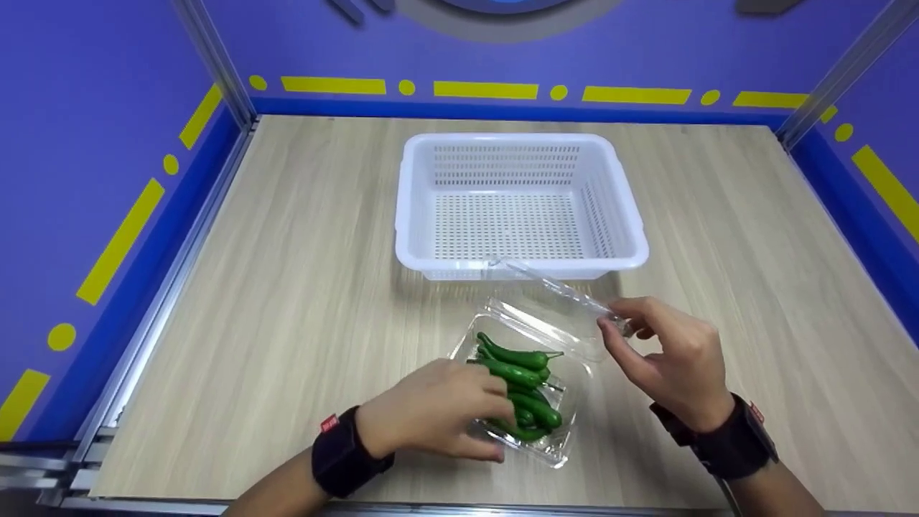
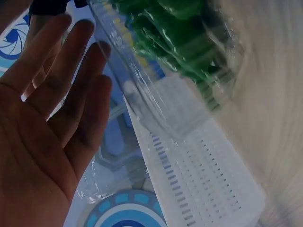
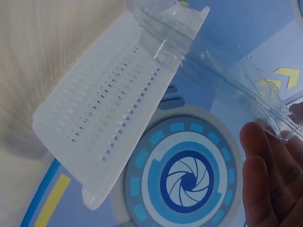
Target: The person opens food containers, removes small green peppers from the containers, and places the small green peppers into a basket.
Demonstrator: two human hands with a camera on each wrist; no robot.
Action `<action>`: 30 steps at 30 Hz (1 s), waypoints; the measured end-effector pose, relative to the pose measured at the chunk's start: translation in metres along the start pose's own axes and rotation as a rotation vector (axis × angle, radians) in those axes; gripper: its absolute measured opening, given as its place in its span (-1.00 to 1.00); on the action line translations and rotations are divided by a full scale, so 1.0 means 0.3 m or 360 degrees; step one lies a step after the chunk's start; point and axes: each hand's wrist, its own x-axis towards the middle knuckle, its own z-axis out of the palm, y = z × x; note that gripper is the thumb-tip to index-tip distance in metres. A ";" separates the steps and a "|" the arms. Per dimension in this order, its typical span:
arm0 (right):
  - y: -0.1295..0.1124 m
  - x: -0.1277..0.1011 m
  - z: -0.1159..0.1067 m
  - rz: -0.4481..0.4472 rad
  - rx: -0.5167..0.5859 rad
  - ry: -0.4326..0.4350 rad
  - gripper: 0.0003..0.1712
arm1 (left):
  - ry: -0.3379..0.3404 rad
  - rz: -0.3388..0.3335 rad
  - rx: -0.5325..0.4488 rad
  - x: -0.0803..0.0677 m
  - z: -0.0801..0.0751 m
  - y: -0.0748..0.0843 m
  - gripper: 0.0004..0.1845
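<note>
The right hand (image 1: 675, 362) is pinching the raised, clear plastic lid (image 1: 567, 291); opening is looking complete. The left hand (image 1: 445, 409), fingers loosely extended, is hovering over slender green peppers (image 1: 511, 371) lying inside the clear plastic container (image 1: 556, 458); unloading is apparently pending.

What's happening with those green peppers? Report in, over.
Right hand pinching raised clear lid. Left hand relaxed, over the clear container. Green peppers inside; left hand partly hides them from above.
</note>
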 end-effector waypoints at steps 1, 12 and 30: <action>0.001 0.000 -0.002 0.0002 -0.0001 0.0006 -0.79 | -0.0048 0.0012 0.0006 -0.001 0.004 0.003 -0.74; 0.017 -0.032 -0.036 0.0075 0.0055 0.0139 -0.84 | -0.0044 -0.0044 -0.0080 -0.036 -0.002 -0.045 -0.92; 0.003 -0.145 -0.090 0.0155 0.0145 0.0235 -0.75 | 0.0043 -0.0355 -0.0143 -0.069 -0.046 -0.155 -0.84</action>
